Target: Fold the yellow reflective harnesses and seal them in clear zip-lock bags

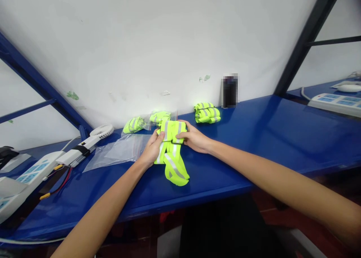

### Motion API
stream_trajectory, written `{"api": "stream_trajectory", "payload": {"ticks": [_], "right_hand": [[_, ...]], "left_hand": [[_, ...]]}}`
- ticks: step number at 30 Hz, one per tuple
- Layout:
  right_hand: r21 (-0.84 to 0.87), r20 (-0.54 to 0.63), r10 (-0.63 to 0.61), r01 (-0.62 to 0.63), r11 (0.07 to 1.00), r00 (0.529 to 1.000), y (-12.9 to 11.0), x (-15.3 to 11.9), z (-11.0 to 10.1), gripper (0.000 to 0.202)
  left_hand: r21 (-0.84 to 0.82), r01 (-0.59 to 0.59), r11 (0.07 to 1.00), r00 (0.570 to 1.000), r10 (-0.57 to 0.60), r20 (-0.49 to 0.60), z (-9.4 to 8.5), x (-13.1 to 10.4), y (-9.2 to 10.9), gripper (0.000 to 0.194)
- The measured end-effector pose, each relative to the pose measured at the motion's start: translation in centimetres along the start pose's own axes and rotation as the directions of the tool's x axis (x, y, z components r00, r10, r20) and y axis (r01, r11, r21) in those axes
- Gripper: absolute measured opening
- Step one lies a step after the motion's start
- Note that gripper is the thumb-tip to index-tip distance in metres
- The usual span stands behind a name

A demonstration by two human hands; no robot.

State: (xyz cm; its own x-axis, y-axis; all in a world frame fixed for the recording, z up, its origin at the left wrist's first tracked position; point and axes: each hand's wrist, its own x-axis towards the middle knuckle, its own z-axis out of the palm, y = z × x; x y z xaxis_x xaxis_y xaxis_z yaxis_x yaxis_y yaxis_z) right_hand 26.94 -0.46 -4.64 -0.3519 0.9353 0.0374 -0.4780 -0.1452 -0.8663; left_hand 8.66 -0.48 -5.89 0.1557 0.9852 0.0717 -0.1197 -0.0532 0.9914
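Observation:
A neon yellow reflective strap (172,132) with silver stripes is held between my two hands above the blue table (242,145). My left hand (153,148) grips its left side, thumb on the front. On the right side, my right hand (194,138) pinches the strap between thumb and fingers. Looped ends of the strap hang down below the hands. Left of my left hand lies a clear plastic bag (121,149). Behind the hands are two bagged yellow bundles, one at the left (134,125) and another closer to the middle (160,117).
A rolled yellow reflective bundle (207,113) sits near the wall, beside a pixelated dark upright object (230,91). At the left are a white handheld fan (101,131), a battery pack with yellow connectors (75,154) and a power strip (35,173). Frame posts stand on both sides.

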Motion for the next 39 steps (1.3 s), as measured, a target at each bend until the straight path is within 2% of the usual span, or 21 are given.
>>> {"api": "stream_trajectory", "payload": {"ticks": [2,4,6,11,15,18,19,21,24,26,30,35,39], "right_hand": [[0.082,0.065,0.006,-0.012,0.997,0.998,0.0,0.0,0.1,0.068],[0.123,0.113,-0.028,0.014,0.992,0.993,-0.1,-0.1,0.1,0.066],[0.117,0.101,-0.073,0.061,0.991,0.992,-0.1,-0.1,0.1,0.065],[0.085,-0.011,-0.100,0.101,0.991,0.995,0.3,-0.4,0.8,0.065],[0.093,-0.052,-0.175,0.179,0.979,0.983,0.6,-0.7,1.7,0.060],[0.136,-0.094,-0.227,0.238,0.962,0.969,0.4,-0.6,2.0,0.058],[0.160,-0.111,-0.236,0.252,0.954,0.965,0.2,-0.5,1.9,0.056],[0.202,-0.120,-0.234,0.254,0.946,0.965,-0.4,-0.4,1.8,0.050],[0.235,-0.068,-0.217,0.227,0.945,0.974,-1.1,-0.4,1.5,0.041],[0.250,-0.049,-0.234,0.239,0.938,0.971,-1.3,-0.4,1.5,0.039],[0.284,-0.086,-0.265,0.279,0.918,0.960,-1.3,-0.4,1.5,0.041],[0.234,-0.111,-0.257,0.277,0.932,0.960,-1.3,-0.2,1.3,0.047],[0.090,-0.119,-0.319,0.330,0.940,0.940,-1.0,-0.2,1.1,0.054]], "left_hand": [[0.029,-0.012,1.000,0.998,0.014,-0.062,-0.3,0.1,-0.4,0.053],[0.091,-0.064,0.994,0.989,0.075,-0.127,-0.4,0.1,-0.8,0.053],[0.170,-0.125,0.978,0.976,0.152,-0.156,-0.4,0.0,-1.1,0.052],[0.315,-0.225,0.922,0.961,0.264,-0.087,0.5,-0.3,-1.1,0.050],[0.324,-0.290,0.901,0.941,0.331,-0.078,1.1,-0.4,-0.5,0.047],[0.229,-0.221,0.948,0.964,0.249,-0.098,1.3,-0.4,0.0,0.044],[0.162,-0.170,0.972,0.980,0.184,-0.073,1.4,-0.4,0.1,0.043],[0.010,-0.032,0.999,0.998,0.031,0.059,1.4,-0.5,0.3,0.041],[-0.115,0.155,0.981,0.951,-0.117,0.285,1.4,-0.7,0.6,0.042],[-0.127,0.214,0.968,0.927,-0.161,0.340,1.2,-0.8,0.8,0.045],[-0.064,0.251,0.966,0.927,-0.221,0.304,1.0,-0.9,0.9,0.048],[0.064,0.164,0.984,0.963,-0.174,0.204,1.0,-0.8,1.0,0.040],[0.021,0.169,0.985,0.942,-0.168,0.290,0.9,-0.8,1.1,0.034]]}}
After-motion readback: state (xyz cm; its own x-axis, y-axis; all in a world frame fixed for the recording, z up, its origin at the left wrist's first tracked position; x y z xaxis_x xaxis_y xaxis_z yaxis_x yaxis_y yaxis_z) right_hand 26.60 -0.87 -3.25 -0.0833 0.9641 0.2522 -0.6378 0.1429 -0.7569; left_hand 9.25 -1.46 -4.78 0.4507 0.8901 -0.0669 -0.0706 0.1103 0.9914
